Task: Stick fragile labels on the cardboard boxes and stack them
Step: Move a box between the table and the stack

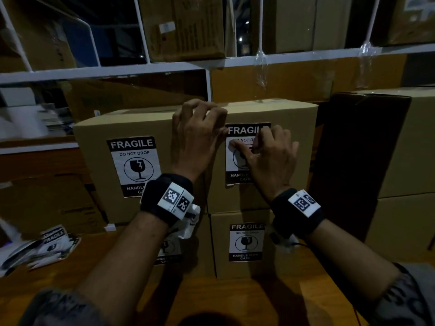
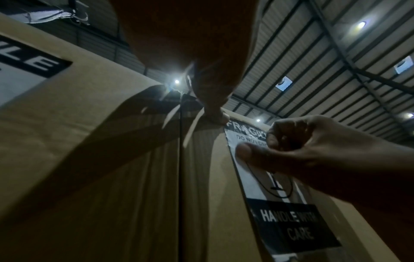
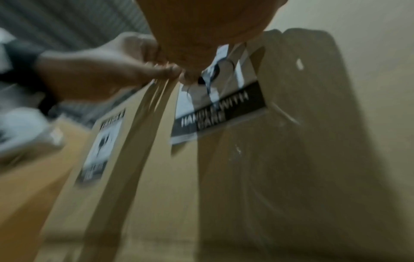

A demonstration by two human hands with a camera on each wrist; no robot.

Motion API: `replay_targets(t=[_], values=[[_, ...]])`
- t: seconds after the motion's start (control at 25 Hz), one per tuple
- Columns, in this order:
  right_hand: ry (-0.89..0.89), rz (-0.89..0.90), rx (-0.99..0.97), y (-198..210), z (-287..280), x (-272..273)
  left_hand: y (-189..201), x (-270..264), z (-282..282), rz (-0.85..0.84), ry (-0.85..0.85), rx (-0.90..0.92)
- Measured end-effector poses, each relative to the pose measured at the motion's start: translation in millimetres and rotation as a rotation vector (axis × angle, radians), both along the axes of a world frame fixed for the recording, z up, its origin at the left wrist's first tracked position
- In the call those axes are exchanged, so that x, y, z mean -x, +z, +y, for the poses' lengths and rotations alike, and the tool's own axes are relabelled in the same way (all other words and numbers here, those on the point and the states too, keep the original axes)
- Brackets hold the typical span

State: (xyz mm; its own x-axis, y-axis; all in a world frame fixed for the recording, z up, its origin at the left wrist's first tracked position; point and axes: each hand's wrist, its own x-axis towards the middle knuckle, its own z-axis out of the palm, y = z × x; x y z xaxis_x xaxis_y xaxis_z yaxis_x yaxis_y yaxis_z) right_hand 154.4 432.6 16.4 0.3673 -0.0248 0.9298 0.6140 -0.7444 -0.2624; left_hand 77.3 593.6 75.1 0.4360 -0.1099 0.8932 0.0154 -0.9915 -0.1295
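My left hand [image 1: 195, 135] steadies the upper right box [image 1: 282, 114], fingers curled, apparently empty. Right hand [image 1: 270, 156], thumb flat, fingers bent, rubs its fragile label [image 1: 237, 130] down.

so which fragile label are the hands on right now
The label on the top right box; both hands touch it, and the other three box labels are untouched.

We see two brown cardboard boxes [image 1: 131, 208] [image 1: 277, 114] side by side atop two more [image 1: 237, 269]; loose paper fragile labels [image 1: 54, 241] lie left on the wooden table [image 1: 235, 300]; metal shelving [image 1: 117, 69] stands behind.
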Motion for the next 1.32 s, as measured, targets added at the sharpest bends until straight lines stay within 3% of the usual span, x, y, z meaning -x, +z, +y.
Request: replay_targets(t=[0.24, 0.36, 0.56, 0.8, 0.96, 1.08, 1.16, 1.32], values=[[0.072, 0.084, 0.253, -77, 3, 5, -7, -6, -2, -0.043, 0.005, 0.012], [0.112, 0.115, 0.301, -97, -2, 7, -7, -2, -8, -0.017, 0.009, 0.041], [0.083, 0.107, 0.099, -69, -1, 4, -10, -2, -12, -0.048, 0.01, 0.069], [0.103, 0.086, 0.197, -77, -8, 10, -7, 3, -15, -0.039, -0.028, 0.119], [0.081, -0.049, 0.1, -25, -7, 2, -7, 2, -12, -0.043, -0.033, 0.121], [0.025, -0.05, 0.271, 18, -18, -18, -5, 2, -10, -0.043, -0.045, 0.113], [0.042, -0.047, 0.302, 27, -23, -24, -4, 1, -8, -0.051, -0.061, 0.09], [0.051, -0.096, 0.166, 35, -21, -24, -2, 0, -6, -0.056, -0.08, 0.103]])
